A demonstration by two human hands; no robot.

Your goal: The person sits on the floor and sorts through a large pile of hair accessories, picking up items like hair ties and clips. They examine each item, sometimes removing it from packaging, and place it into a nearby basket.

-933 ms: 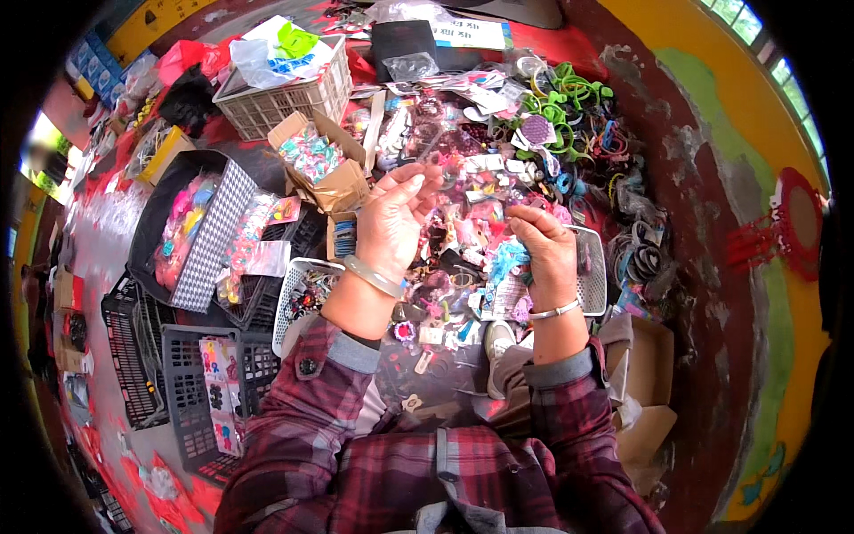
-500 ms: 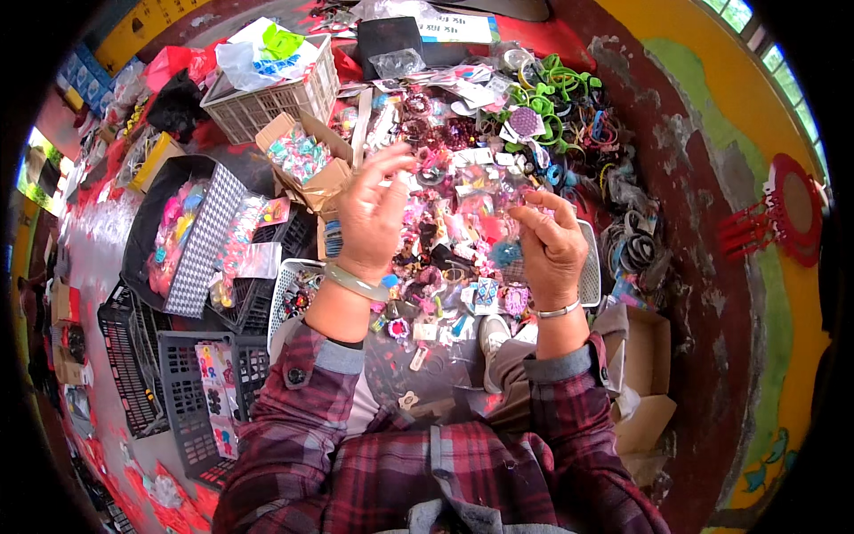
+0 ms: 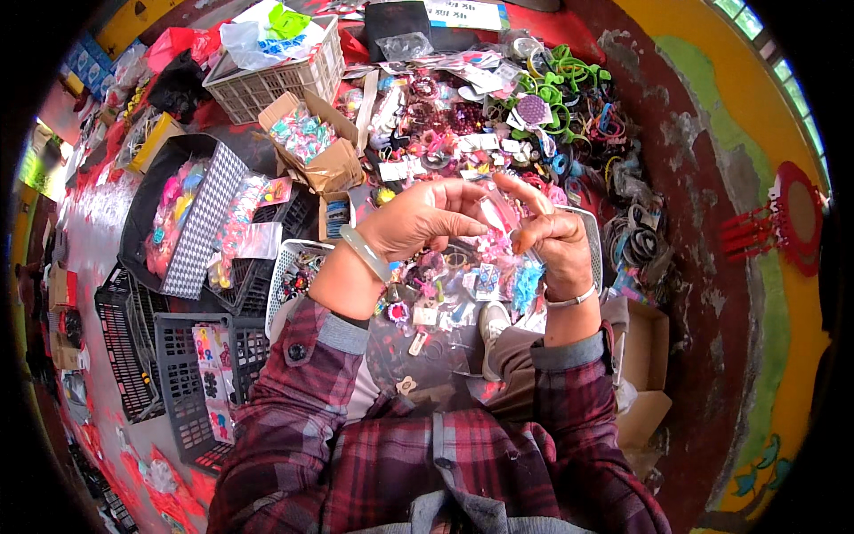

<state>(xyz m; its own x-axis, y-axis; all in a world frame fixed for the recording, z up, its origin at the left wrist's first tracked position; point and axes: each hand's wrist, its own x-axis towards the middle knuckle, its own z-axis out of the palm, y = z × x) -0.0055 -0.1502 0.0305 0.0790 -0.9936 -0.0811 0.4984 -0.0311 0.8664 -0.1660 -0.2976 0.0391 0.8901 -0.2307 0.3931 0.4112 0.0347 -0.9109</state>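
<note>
My left hand, with a pale bangle at the wrist, reaches in from the left, its thumb and fingers stretched out and apart. Its fingertips come up to a clear plastic bag between my hands; whether they touch it I cannot tell. My right hand is curled at the bag's right side, closed on it with one finger raised. A fluffy blue hair accessory shows just below the right hand, seemingly inside the bag. Beneath both hands lies a heap of hair accessories, many in clear packets.
Green headbands lie at the far right of the heap. On the left stand an open carton of small packets, a dark fabric box and a grey plastic crate. A beige crate stands behind; a cardboard box is at right.
My left hand has moved right and down toward the right hand, its fingers now pointing at the bag. The blue accessory hangs lower and further right.
</note>
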